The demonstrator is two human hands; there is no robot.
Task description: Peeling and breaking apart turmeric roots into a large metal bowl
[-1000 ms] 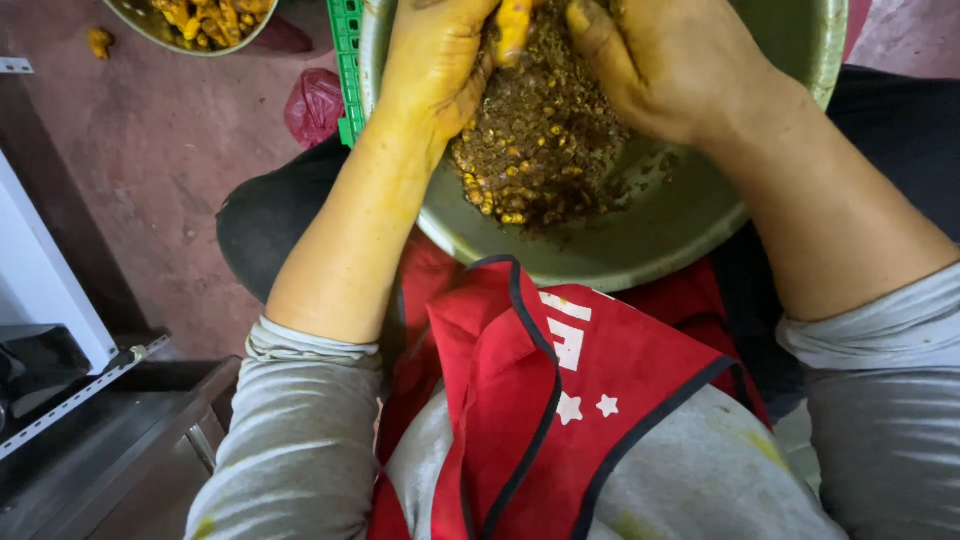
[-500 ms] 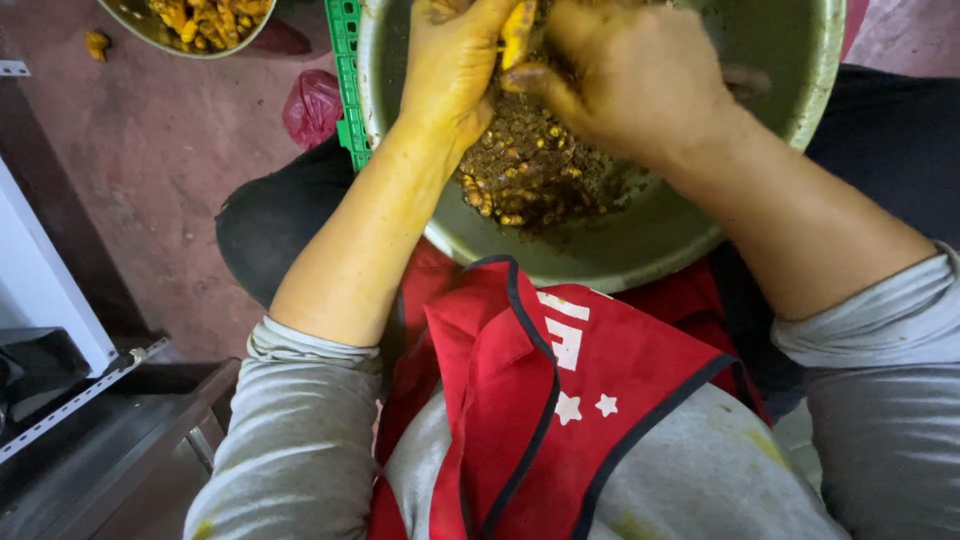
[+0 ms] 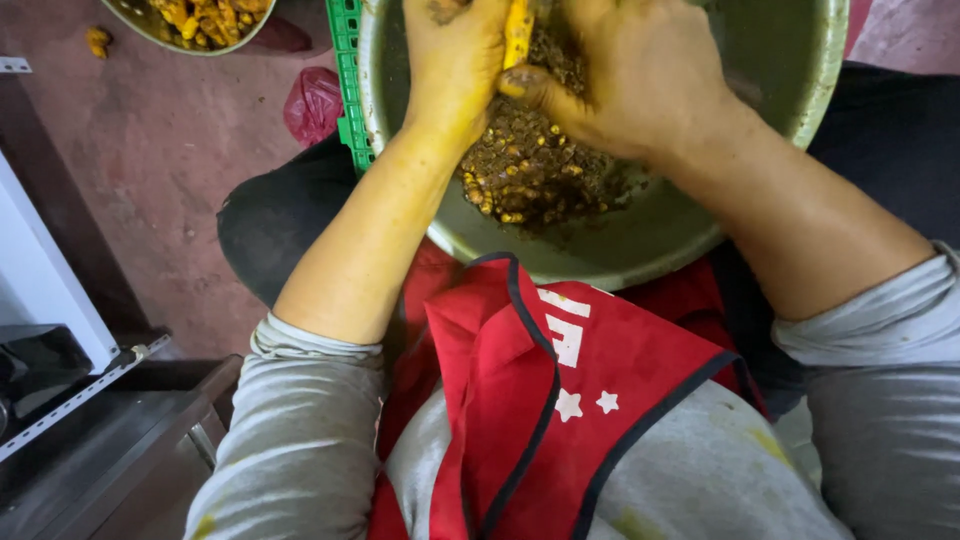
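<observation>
Gripping yellow root (image 3: 517, 35) w/ both hands, prob turmeric, over bowl (image 3: 640, 240)

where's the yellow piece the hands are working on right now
In the head view, top centre: the yellow piece is pinched between the left hand and right hand, over the brown peelings in the big metal bowl on the person's lap.

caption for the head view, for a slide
Both hands, left and right, work a yellow piece over a metal bowl of scraps.

Grey pushed-up sleeves (image 3: 300, 440), red apron (image 3: 560, 400) with dark piping, white stars.
</observation>
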